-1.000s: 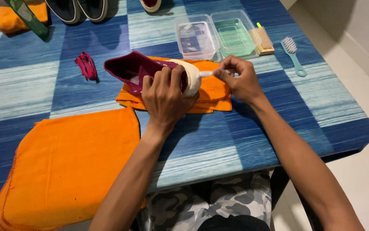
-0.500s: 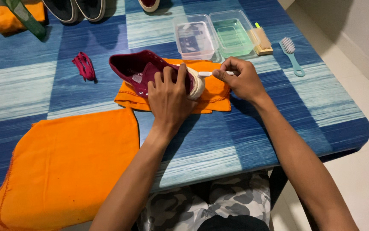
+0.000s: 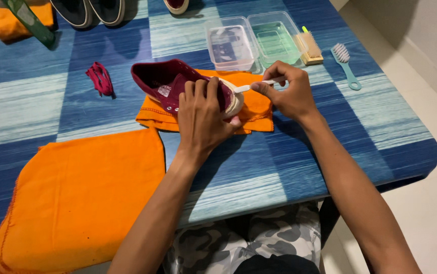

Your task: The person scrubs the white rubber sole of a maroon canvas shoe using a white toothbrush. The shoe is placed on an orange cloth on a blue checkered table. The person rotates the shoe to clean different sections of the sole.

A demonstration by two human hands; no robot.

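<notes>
A maroon sneaker (image 3: 164, 80) with a white toe cap lies on a folded orange cloth (image 3: 257, 109) near the middle of the table. My left hand (image 3: 204, 116) presses down on the shoe's front, fingers spread over the upper. My right hand (image 3: 289, 91) pinches the white handle of a small brush (image 3: 248, 87), whose head touches the toe cap. The shoe has no laces in it.
A large orange cloth (image 3: 81, 198) covers the near left of the blue-striped table (image 3: 370, 127). Maroon laces (image 3: 101, 78) lie to the left. Two clear plastic tubs (image 3: 251, 43), a wooden scrub brush (image 3: 310, 48) and a teal brush (image 3: 346, 65) sit at the back right. More shoes (image 3: 93, 10) stand at the far edge.
The sneaker has been turned from tilted up in my left hand to lying flatter on the cloth. My left hand now presses on its top; the brush stays at the toe.
</notes>
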